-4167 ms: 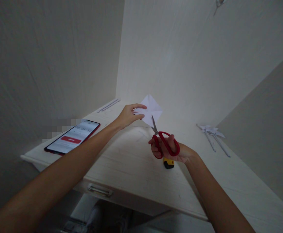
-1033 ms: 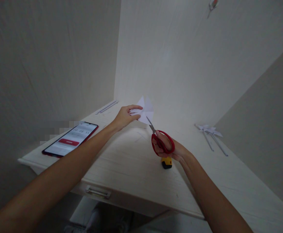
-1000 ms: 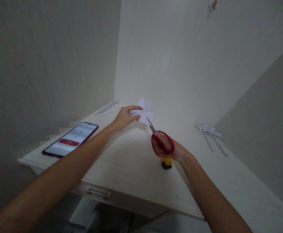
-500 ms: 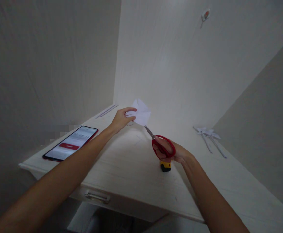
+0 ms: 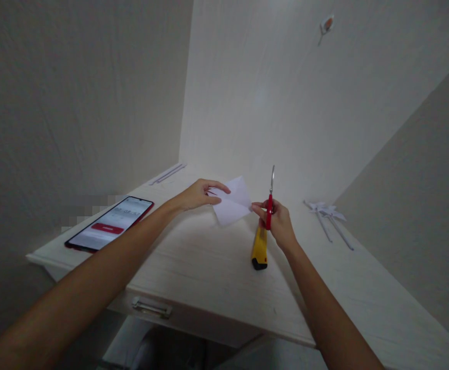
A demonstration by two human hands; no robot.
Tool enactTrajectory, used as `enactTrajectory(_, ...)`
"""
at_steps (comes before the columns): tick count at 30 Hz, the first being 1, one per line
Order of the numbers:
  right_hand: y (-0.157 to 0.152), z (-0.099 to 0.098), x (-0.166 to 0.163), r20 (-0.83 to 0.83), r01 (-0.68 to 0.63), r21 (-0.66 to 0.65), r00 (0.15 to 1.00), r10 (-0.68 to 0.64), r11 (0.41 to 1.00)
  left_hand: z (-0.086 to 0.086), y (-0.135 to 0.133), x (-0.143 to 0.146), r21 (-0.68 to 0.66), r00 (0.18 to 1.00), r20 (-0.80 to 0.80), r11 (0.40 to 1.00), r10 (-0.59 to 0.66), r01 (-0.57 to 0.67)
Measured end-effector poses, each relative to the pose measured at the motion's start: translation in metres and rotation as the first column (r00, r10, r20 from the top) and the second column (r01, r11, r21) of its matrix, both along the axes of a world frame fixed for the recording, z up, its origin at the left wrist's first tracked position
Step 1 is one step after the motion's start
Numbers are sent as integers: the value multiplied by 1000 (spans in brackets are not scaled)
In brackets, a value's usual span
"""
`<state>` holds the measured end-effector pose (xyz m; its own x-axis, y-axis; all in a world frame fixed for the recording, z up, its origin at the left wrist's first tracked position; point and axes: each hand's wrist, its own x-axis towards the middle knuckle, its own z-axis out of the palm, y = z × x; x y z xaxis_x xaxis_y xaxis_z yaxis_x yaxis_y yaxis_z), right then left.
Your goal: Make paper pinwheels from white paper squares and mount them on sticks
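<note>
1. The paper [image 5: 232, 205], creased and square-looking, is held up beyond the yellow tool [image 5: 259, 251] and left of it; it sits between both hands, above the table [image 5: 212, 272].
2. The left hand [image 5: 204, 195], farther left of the yellow tool, pinches the paper between thumb and fingers; a light, flat pinch should spare the creases.
3. The right hand [image 5: 278, 221], just past the yellow tool's far end, grips the red-handled scissors [image 5: 269, 211]; its fingertips meet the paper's near-right corner, though how firmly I cannot tell.
4. The scissors stand edge-on, blades pointing away from the yellow tool; keeping them turned clear of the paper would be wise while fingertips handle that corner; easing rather than tugging should avoid tears.
</note>
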<state>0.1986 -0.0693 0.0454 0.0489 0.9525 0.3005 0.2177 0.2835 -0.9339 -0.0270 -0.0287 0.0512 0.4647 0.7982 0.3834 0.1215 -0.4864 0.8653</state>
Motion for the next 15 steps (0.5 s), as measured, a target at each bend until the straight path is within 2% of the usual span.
enactTrajectory(3,-2,-2,-4,-2,-66,-38,998,66,997,0,-2,2,25,997,-44,998,-56,57)
enactTrajectory(6,-1,-9,-5,26,-71,-26,997,72,997,-5,-1,5,40,997,-52,997,-64,66)
enactTrajectory(8,3,-15,-5,54,-35,0,998,35,999,-10,1,10,52,1000,0,999,2,-2)
enactTrajectory(10,6,-21,-5,73,19,53,997,-23,998,-16,3,16,40,989,83,992,120,-123)
enactTrajectory(12,7,-24,-6,50,72,110,996,-78,991,-22,3,22,-41,969,121,976,216,-213)
enactTrajectory(15,6,-25,-10,-40,96,118,995,-92,988,-31,1,30,-146,970,124,970,211,-192)
